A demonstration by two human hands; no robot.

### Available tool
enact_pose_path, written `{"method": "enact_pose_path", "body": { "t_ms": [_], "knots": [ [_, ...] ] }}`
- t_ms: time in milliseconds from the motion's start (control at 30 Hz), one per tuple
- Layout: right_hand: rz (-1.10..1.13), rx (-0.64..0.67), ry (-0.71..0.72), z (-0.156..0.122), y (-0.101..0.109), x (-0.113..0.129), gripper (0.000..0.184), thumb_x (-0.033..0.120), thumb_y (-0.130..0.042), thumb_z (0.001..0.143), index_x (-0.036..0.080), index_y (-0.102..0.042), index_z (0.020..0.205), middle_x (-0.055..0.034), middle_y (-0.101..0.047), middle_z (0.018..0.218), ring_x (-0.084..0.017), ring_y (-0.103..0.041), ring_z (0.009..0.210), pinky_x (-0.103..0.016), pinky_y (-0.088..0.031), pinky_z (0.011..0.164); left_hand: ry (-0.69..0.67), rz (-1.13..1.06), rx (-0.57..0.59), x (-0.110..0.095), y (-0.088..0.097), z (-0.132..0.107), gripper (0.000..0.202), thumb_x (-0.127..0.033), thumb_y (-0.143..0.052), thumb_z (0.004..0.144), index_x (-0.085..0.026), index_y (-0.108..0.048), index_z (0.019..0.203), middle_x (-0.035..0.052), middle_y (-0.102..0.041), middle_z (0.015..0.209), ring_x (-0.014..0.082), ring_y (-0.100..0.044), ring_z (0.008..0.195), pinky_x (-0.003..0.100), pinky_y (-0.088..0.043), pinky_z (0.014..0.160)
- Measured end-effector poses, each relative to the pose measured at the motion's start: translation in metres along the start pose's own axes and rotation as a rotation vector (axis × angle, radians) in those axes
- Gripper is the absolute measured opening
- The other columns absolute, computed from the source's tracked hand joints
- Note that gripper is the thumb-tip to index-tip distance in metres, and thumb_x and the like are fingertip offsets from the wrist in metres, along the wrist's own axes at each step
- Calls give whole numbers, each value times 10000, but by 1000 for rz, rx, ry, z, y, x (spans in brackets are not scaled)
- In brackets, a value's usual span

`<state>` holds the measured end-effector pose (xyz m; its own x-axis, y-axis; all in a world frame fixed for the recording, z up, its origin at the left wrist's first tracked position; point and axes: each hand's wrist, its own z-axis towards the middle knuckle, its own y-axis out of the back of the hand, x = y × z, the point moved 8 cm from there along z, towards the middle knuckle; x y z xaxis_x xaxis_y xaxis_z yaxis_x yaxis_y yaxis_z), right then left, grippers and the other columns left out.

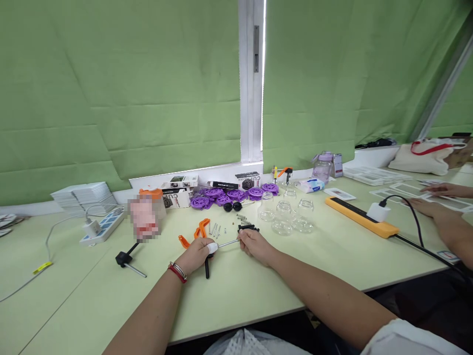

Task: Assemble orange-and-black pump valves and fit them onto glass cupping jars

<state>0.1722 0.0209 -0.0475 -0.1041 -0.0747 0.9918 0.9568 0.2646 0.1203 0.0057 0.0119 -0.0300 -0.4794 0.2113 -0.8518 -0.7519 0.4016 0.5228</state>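
My left hand (197, 255) is closed around a black part with a thin metal rod (228, 243) sticking out to the right. A black stem (207, 269) of that part hangs below the fingers. At the rod's far end, my right hand (257, 247) is pinched shut; what exactly lies between its fingertips is hidden. Several black pieces (248, 228) lie just behind the right fingers, with small springs (241, 218) beyond them. Behind my left hand are orange curved parts (201, 229) and several screws (215, 230). A similar black block with a rod (124, 259) lies farther left.
Purple discs (223, 198) and printed boxes (176, 198) line the back. Clear glass-like jars (284, 209) stand to the right, before a yellow power strip (362, 217). A white power strip (102, 228) lies left. Another person's hands (424, 207) work at far right.
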Motion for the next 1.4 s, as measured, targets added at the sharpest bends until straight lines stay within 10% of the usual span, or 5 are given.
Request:
{"method": "enact_pose_path", "body": {
  "t_ms": [200, 1400],
  "knots": [
    [86, 79, -16, -5, -4, 7, 216, 356, -593, 784, 190, -455, 777, 50, -532, 618, -46, -327, 404, -202, -234, 421, 9, -5, 4, 1, -1, 0, 296, -392, -447, 814, -172, -500, 623, 16, -477, 601, 138, -393, 524, 291, -322, 539],
    [106, 45, -12, -2, -2, 3, 262, 432, -549, 805, 187, -461, 777, 40, -540, 649, -43, -358, 395, -209, -258, 420, 44, 25, 8, 0, -1, -2, 292, -403, -445, 799, -177, -479, 616, 14, -466, 588, 136, -388, 507, 284, -311, 521]
  ]
}}
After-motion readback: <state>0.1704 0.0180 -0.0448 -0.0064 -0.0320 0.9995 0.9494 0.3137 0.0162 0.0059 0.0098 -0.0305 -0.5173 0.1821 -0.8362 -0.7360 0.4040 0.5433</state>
